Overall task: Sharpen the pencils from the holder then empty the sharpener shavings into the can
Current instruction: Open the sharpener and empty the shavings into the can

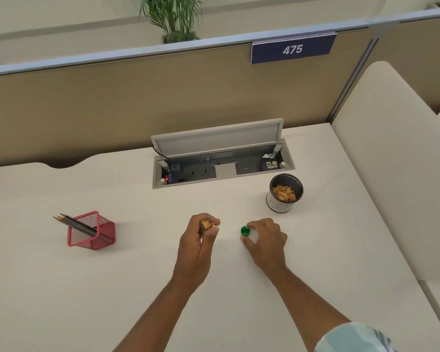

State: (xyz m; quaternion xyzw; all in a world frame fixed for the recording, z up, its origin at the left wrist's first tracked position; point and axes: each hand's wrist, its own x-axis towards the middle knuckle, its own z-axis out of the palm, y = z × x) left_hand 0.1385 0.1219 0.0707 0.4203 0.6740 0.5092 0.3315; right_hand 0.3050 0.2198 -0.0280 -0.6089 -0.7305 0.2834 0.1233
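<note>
Nearest, a pale patterned sleeve (353,336) covers the right arm at the bottom edge; both forearms reach out over the white desk (61,288); the left hand (200,240) has its fingers curled tight round a small container (205,224) whose open top shows orange-brown shavings (little else of it can be seen); just to its right, apart from it, the right hand (266,241) pinches a green sharpener part (245,231) between thumb and fingertips, low over the desk; beyond that hand stands the can (277,203), upright, with shavings inside; well to the left the red mesh holder (92,232) holds pencils (74,222) leaning left, points up; behind, a socket box (225,171) lies with its lid raised.
</note>
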